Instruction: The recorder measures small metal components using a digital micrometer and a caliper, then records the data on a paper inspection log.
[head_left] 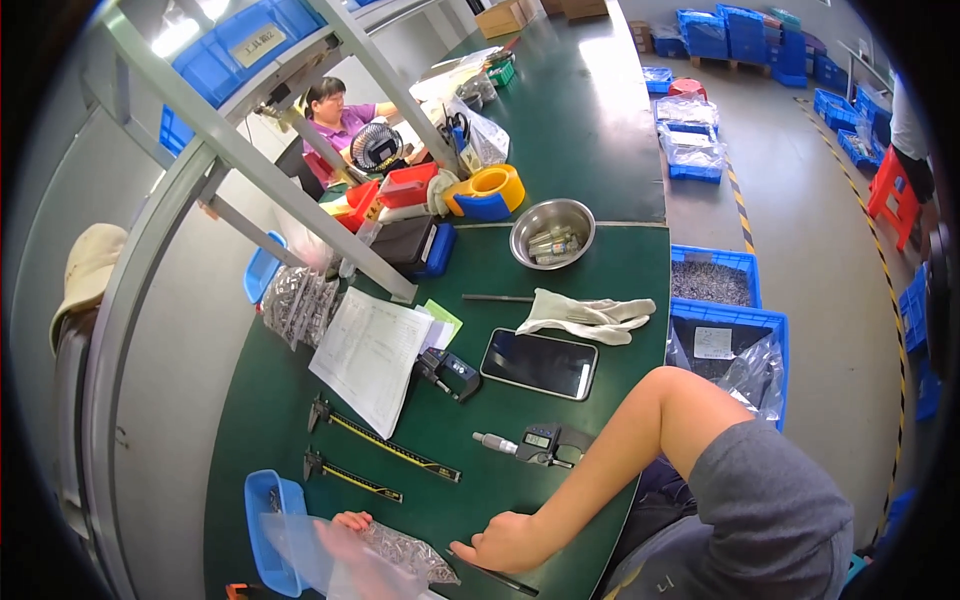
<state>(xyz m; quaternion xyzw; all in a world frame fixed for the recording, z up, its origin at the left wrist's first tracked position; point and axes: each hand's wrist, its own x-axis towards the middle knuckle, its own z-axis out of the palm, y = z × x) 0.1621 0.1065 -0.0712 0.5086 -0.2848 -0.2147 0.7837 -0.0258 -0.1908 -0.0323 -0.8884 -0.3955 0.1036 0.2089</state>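
At the lower edge a clear plastic bag of small metal parts (408, 553) lies on the green table. My left hand (345, 545), partly veiled by the loose film, is closed on the bag, with its fingertips showing above. My right hand (510, 541) is just right of the bag, fingers curled and pinched together; whatever they hold is too small to make out. A dark pen (508, 581) lies just below that hand. Close to my left hand stands a blue bin (287, 494), partly covered by the film. A digital micrometer (540, 442) rests beyond my right forearm.
Two calipers (390, 446), paper sheets (368, 345), a second micrometer (449, 374), a phone (540, 363), white gloves (590, 317) and a steel bowl (519, 245) lie farther along. A metal shelf post (270, 180) rises at left. A co-worker (345, 125) sits beyond.
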